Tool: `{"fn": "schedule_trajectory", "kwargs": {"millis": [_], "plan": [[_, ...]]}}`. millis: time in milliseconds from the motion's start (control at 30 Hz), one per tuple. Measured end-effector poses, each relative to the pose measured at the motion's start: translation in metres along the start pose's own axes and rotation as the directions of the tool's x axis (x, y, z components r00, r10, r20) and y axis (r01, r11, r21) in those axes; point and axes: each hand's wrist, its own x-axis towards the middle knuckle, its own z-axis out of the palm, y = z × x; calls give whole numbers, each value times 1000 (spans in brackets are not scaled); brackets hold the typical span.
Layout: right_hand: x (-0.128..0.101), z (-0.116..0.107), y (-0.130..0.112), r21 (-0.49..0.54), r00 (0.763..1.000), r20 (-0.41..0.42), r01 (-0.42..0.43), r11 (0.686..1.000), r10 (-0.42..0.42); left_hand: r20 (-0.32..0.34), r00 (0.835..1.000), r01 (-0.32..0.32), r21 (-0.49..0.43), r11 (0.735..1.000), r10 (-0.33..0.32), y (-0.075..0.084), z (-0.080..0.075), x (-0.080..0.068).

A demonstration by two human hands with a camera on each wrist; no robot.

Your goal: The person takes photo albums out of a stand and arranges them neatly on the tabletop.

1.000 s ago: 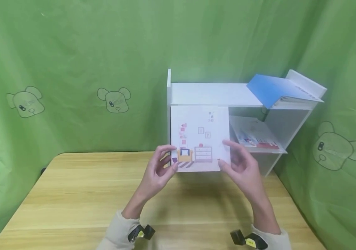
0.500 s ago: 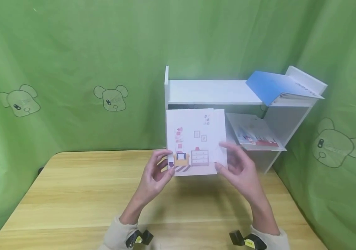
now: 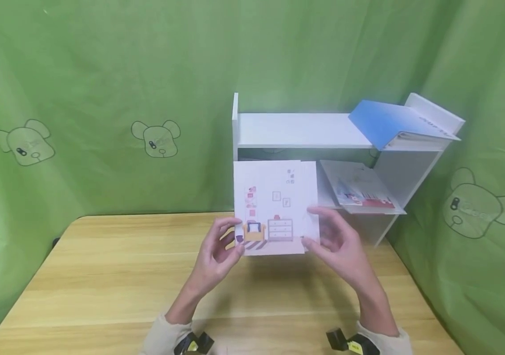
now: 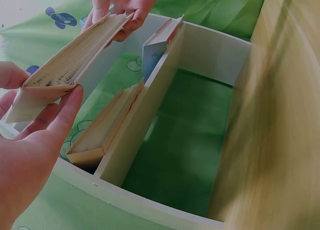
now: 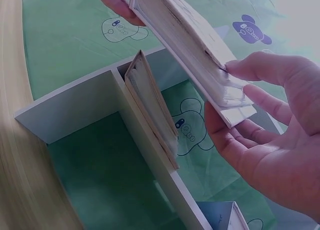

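A: Largest first. Green cloth backdrop (image 3: 101, 74) with printed bear faces fills the upper half and both sides of the head view. Wooden table (image 3: 101, 286) spans the lower half.

B: Next, the white shelf unit (image 3: 297, 129), right of centre, standing at the far edge of the table against the cloth. Contents?

A: A blue-covered book (image 3: 381, 123) lies tilted on the top board at the upper right, leaning on the raised end panel. A white book with a red band (image 3: 361, 190) lies slanted in the right compartment below it.

B: And the item in hand?

A: A white illustrated book (image 3: 274, 207), cover showing a chair and a chest of drawers, held upright at frame centre, above the table and in front of the shelf unit's left compartment. Cover faces the head camera.

B: Grip?

A: Left hand (image 3: 221, 249) pinches the book's lower left corner, thumb on the front and fingers behind; the left wrist view shows the corner between thumb and fingers. Right hand (image 3: 334, 239) holds the lower right edge, thumb in front, fingers curled behind; confirmed in the right wrist view, where the page block sits in the fingers.

B: Smallest?

A: Light sleeve cuffs at the bottom edge.
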Motion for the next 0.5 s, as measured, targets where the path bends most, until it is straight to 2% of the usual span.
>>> {"fn": "schedule_trajectory", "kwargs": {"millis": [233, 500], "plan": [[0, 0, 2, 19, 1000, 22, 6, 1000, -6, -5, 1000, -2, 14, 1000, 2, -1, 0, -3], [-1, 4, 5, 48, 999, 46, -4, 999, 2, -19, 999, 43, 43, 998, -42, 2, -3, -7]]}}
